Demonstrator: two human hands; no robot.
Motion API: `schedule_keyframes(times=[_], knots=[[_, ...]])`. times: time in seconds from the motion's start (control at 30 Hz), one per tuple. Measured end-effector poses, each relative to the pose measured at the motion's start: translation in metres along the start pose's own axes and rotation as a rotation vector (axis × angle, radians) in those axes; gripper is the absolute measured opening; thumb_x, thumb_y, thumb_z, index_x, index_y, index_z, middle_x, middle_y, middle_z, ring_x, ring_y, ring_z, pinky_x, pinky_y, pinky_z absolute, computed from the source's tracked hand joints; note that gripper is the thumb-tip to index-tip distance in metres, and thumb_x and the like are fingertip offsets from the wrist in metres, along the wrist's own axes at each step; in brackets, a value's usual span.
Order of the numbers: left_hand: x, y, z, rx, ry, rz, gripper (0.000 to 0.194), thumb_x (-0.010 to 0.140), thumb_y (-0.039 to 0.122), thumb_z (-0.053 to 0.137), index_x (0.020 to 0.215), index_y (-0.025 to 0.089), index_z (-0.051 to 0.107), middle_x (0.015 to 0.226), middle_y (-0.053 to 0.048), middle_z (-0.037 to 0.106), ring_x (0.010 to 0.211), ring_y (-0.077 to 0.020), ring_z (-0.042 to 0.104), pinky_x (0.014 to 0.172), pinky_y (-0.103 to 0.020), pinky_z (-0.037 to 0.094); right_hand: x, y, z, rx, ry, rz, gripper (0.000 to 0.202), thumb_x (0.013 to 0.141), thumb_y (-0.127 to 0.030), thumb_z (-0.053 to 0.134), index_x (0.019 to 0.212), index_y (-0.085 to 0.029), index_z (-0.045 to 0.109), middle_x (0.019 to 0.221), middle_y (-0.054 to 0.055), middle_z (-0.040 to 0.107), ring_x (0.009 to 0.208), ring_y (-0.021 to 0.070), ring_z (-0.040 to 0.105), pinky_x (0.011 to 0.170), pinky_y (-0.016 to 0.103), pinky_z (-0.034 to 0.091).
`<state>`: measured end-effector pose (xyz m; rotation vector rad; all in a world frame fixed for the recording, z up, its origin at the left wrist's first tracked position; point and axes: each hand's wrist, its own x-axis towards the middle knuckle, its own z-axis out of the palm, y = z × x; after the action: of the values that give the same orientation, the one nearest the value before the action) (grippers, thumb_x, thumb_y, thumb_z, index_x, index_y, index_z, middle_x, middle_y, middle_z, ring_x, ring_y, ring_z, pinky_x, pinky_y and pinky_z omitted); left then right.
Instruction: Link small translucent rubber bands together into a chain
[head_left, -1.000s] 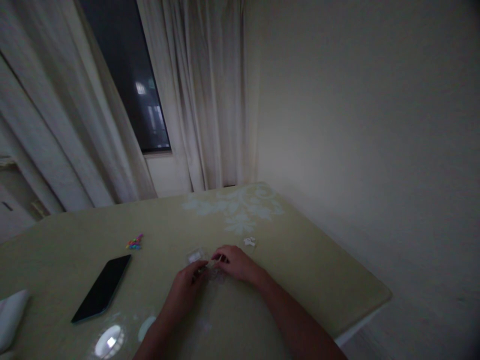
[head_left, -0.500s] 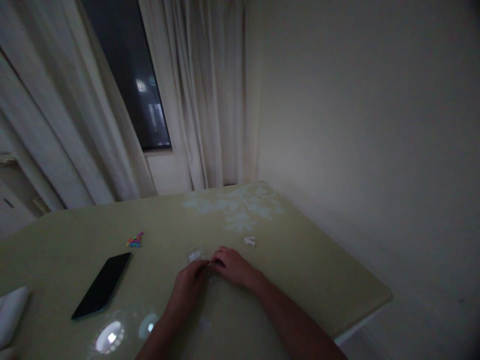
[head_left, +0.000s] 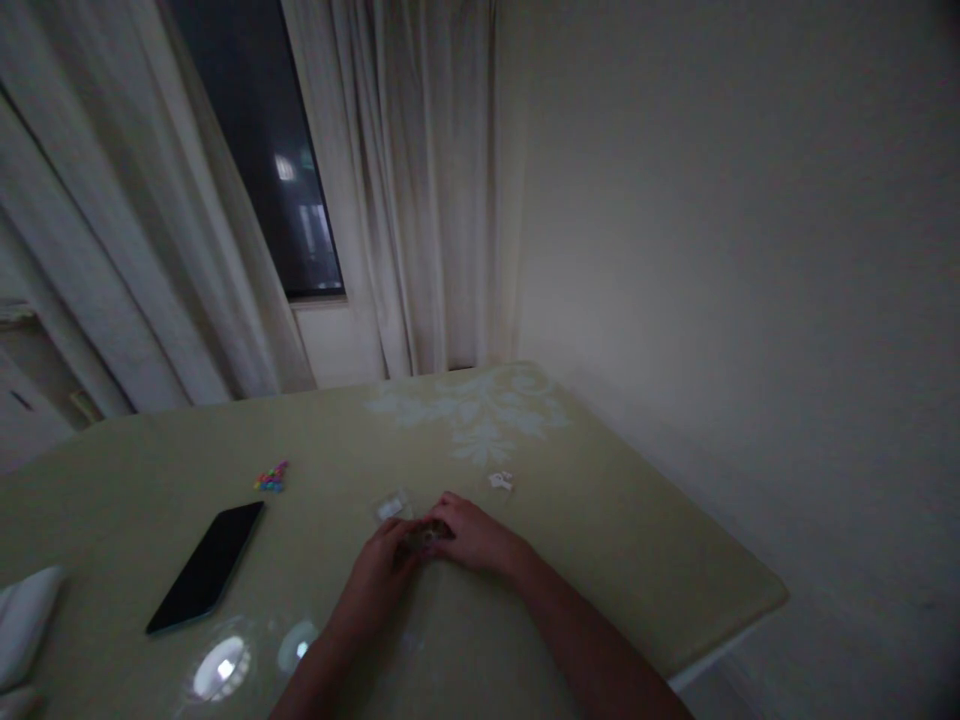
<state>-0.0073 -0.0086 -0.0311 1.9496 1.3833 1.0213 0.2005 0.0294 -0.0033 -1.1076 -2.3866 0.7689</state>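
Observation:
My left hand [head_left: 379, 562] and my right hand [head_left: 472, 532] meet over the middle of the table, fingers bent and fingertips nearly touching. Between them they pinch something small [head_left: 429, 535] with a pale glint, too dim and blurred to name. Just beyond my left fingers lies a small clear packet [head_left: 390, 507] with a white patch on it. A little cluster of white pieces [head_left: 500, 481] rests past my right hand. Farther left sits a small heap of bright multicoloured beads or bead-like bits [head_left: 271, 477].
A black phone [head_left: 206, 567] lies face up on the glossy green-beige table [head_left: 615, 560]. A white object [head_left: 28, 622] is cut off at the left edge. Lamp reflections shine near the front. Curtains [head_left: 420, 200] hang behind, and a wall [head_left: 712, 250] borders the right side.
My fingers have shifted slightly around the small thing, and more of the gap between my hands shows now. The things on the table have stayed put.

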Motion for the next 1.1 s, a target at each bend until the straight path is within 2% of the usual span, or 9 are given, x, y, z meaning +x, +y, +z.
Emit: schedule_keyframes(times=[0.07,0.17,0.33,0.47,0.53,0.67,0.77,0.9,1.1], knots=[[0.001,0.004,0.003,0.01,0.018,0.02,0.027,0.086,0.035,0.065,0.105,0.024,0.08,0.103,-0.01,0.079,0.091,-0.0275,0.075,0.083,-0.037,0.059,0.002,-0.005,0.006,-0.03,0.026,0.004,0.016,0.091,-0.02,0.073,0.107,-0.019,0.075,0.107,0.007,0.067,0.1,0.0205,0.064,0.089,0.027,0.048],[0.003,0.008,0.003,0.027,0.051,-0.003,0.026,0.087,0.033,0.059,0.099,0.023,0.079,0.098,-0.009,0.08,0.089,-0.0284,0.075,0.084,-0.039,0.058,0.006,-0.008,0.012,-0.047,0.086,0.036,0.01,0.094,-0.019,0.07,0.102,-0.017,0.075,0.105,0.008,0.07,0.097,0.0202,0.065,0.087,0.027,0.047],[0.005,0.008,-0.004,-0.054,0.043,-0.082,0.034,0.089,0.038,0.055,0.108,0.021,0.078,0.096,-0.009,0.082,0.085,-0.0283,0.077,0.077,-0.037,0.06,0.009,-0.007,0.004,0.111,0.15,0.039,0.017,0.092,-0.013,0.067,0.104,-0.018,0.078,0.1,0.005,0.077,0.093,0.0185,0.069,0.086,0.026,0.048],[0.002,-0.001,-0.02,-0.121,0.007,-0.119,0.035,0.085,0.041,0.06,0.107,0.021,0.078,0.098,-0.009,0.082,0.084,-0.0275,0.077,0.074,-0.036,0.061,0.006,0.001,-0.009,0.215,0.118,0.07,0.023,0.091,-0.016,0.069,0.111,-0.019,0.078,0.102,0.005,0.078,0.092,0.0184,0.071,0.085,0.026,0.051],[-0.002,-0.008,-0.03,-0.095,-0.031,-0.14,0.035,0.08,0.039,0.065,0.109,0.022,0.077,0.105,-0.009,0.08,0.084,-0.0257,0.074,0.072,-0.035,0.061,0.002,0.006,-0.012,0.186,0.077,0.11,0.033,0.085,-0.024,0.079,0.118,-0.019,0.077,0.108,0.007,0.075,0.092,0.0196,0.07,0.084,0.028,0.052],[-0.01,-0.017,-0.04,-0.077,-0.202,-0.16,0.056,0.065,0.023,0.075,0.122,0.024,0.072,0.117,-0.008,0.074,0.087,-0.022,0.07,0.075,-0.03,0.059,-0.004,0.011,-0.011,0.077,-0.004,0.091,0.075,0.062,-0.036,0.097,0.131,-0.019,0.07,0.125,0.011,0.065,0.103,0.0235,0.065,0.092,0.032,0.051],[-0.01,-0.015,-0.032,-0.105,-0.222,-0.178,0.051,0.069,0.023,0.069,0.119,0.019,0.072,0.112,-0.009,0.071,0.08,-0.0208,0.07,0.071,-0.03,0.058,-0.004,0.006,-0.006,0.059,-0.025,0.048,0.063,0.069,-0.033,0.094,0.126,-0.021,0.073,0.12,0.009,0.063,0.105,0.0226,0.063,0.093,0.031,0.05],[-0.002,-0.006,-0.014,-0.039,-0.133,-0.106,0.04,0.076,0.027,0.066,0.113,0.017,0.074,0.106,-0.01,0.072,0.073,-0.0201,0.068,0.07,-0.031,0.056,-0.002,-0.006,0.0,0.051,-0.024,-0.008,0.033,0.082,-0.022,0.084,0.114,-0.021,0.076,0.108,0.006,0.066,0.098,0.02,0.063,0.087,0.027,0.049],[0.003,0.004,-0.003,0.026,-0.05,-0.017,0.025,0.084,0.031,0.063,0.101,0.019,0.079,0.099,-0.011,0.077,0.085,-0.0259,0.072,0.08,-0.035,0.055,0.004,-0.007,0.016,-0.027,0.091,-0.022,0.009,0.09,-0.015,0.07,0.097,-0.018,0.076,0.1,0.007,0.071,0.092,0.0195,0.065,0.083,0.027,0.047]])
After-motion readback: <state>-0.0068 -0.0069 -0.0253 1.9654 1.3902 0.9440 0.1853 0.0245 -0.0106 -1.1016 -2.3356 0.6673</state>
